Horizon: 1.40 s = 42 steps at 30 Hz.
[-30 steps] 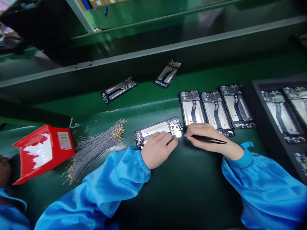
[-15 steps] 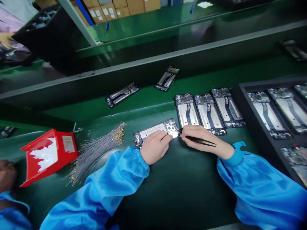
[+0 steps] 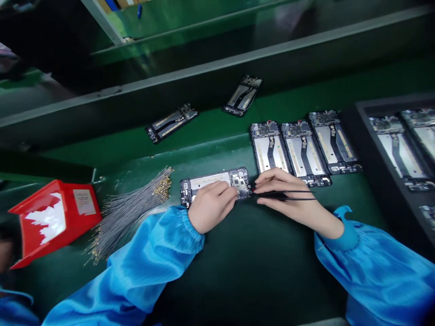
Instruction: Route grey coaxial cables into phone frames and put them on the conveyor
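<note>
An opened phone (image 3: 239, 181), its inner board bare, lies on the green work surface. My left hand (image 3: 213, 203) rests over its lower edge, fingers curled together and pressed on the board; the fingertips partly hide it. Black tweezers (image 3: 288, 195) are pinched in my right hand (image 3: 288, 194), their tips at the phone's right end near a small red spot. What the tips touch is too small to make out. Left of the phone lies a loose bundle of thin grey cables (image 3: 132, 208) with gold-coloured ends.
A red bin (image 3: 73, 222) stands left of the cables. Several opened phones (image 3: 304, 156) lie in a row behind my right hand, and two more (image 3: 171, 123) lie farther back. A black tray (image 3: 360, 136) with phones is at right. Another person's blue sleeve (image 3: 15, 308) shows at lower left.
My right hand's fingers have spread a little and the tweezers now lie more level at the phone's end. My left hand stays on the phone. The view has tilted downward.
</note>
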Available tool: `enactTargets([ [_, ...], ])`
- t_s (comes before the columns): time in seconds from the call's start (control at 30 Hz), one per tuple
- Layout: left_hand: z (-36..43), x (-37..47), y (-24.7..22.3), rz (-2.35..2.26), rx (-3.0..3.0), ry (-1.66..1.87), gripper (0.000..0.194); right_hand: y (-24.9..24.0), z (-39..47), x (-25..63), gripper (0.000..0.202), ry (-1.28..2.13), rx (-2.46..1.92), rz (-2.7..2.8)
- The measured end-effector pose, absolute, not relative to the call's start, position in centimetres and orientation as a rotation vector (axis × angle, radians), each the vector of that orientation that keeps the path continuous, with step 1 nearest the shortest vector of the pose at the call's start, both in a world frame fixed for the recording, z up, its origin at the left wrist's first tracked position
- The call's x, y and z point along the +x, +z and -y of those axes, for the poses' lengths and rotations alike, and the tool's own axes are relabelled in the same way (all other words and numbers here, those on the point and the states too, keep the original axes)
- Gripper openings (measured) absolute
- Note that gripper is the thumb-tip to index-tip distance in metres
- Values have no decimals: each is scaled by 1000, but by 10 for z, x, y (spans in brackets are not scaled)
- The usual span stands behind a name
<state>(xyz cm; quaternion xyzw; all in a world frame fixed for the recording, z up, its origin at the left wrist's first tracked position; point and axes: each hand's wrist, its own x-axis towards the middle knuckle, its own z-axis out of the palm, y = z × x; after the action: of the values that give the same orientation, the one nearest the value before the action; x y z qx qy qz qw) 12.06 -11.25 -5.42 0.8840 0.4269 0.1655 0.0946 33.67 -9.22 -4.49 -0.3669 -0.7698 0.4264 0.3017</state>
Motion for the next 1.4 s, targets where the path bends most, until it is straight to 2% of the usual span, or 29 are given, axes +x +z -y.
enactTargets([
  [0.67, 113, 127, -52, -1360, 2536, 502, 17, -47, 89, 329, 8, 1112, -1018, 2081],
  [1.07, 112, 126, -54, -1362, 2537, 518, 18, -37, 85, 325, 12, 777, -896, 2192],
  [1.2, 113, 126, -55, -1379, 2547, 526, 20, -44, 84, 325, 18, 963, -916, 2153],
  [1.4, 112, 126, -55, -1373, 2550, 513, 22, -52, 86, 325, 11, 1098, -942, 2016],
])
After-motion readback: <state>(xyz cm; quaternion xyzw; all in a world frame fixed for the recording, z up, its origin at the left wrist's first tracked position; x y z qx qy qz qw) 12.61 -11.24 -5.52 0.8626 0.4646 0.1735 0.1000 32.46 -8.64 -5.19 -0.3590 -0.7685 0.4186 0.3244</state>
